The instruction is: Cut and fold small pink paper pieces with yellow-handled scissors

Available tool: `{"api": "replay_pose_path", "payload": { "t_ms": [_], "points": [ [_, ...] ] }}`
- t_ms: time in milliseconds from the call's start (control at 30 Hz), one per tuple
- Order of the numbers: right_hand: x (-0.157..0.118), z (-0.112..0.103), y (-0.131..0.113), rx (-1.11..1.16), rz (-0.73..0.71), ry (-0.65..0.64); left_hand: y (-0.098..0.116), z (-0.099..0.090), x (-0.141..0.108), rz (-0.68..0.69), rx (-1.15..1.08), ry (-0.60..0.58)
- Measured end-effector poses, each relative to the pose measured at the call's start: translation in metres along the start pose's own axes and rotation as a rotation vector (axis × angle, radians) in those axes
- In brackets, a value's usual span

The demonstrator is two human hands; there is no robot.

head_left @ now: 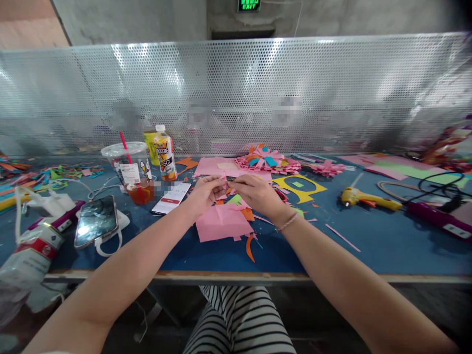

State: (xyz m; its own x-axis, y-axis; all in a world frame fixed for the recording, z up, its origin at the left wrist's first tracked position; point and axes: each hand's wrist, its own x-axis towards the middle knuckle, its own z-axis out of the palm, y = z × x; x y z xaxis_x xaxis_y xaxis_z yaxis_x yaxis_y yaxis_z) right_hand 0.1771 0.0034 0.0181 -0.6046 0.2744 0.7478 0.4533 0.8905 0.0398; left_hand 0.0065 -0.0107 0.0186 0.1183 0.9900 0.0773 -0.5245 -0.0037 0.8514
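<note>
My left hand (207, 193) is closed in a pinch on a small piece of pink paper (223, 182) above the blue table. Just to its right, my right hand (257, 194) has its fingers pressed together close to that piece. Something thin and dark seems to lie at its fingertips, too small to name. Below both hands is a creased sheet of pink paper (223, 223), with green and orange scraps at its upper edge. A red object (282, 196) shows partly behind my right hand. Beyond the hands sits a pink paper flower (260, 160) with blue and orange pieces.
Left of my hands are a phone (171, 197), a plastic cup (133, 174) with a straw and a drink bottle (167, 155). Another phone (98, 221) is cabled. To the right lie a yellow paper frame (313, 188) and a yellow glue gun (368, 198). A perforated metal screen (236, 73) stands behind.
</note>
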Motion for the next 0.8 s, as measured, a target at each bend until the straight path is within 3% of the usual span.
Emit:
{"api": "replay_pose_path", "payload": {
  "t_ms": [133,300,500,633,800],
  "points": [
    [0.004,0.006,-0.005,0.154,0.225,0.195,0.001,0.0,0.0,0.023,0.023,-0.007],
    [0.007,0.014,-0.007,0.33,0.404,0.097,0.001,0.002,-0.001,0.023,0.083,-0.055],
    [0.006,0.017,-0.008,0.361,0.427,0.023,-0.002,0.004,-0.001,0.091,0.236,-0.099],
    [0.005,0.019,-0.008,0.339,0.439,-0.021,-0.005,-0.001,0.002,0.19,0.397,-0.058],
    [0.006,0.019,-0.01,0.442,0.492,-0.054,-0.008,-0.007,0.005,0.12,0.4,-0.106]
  ]
}}
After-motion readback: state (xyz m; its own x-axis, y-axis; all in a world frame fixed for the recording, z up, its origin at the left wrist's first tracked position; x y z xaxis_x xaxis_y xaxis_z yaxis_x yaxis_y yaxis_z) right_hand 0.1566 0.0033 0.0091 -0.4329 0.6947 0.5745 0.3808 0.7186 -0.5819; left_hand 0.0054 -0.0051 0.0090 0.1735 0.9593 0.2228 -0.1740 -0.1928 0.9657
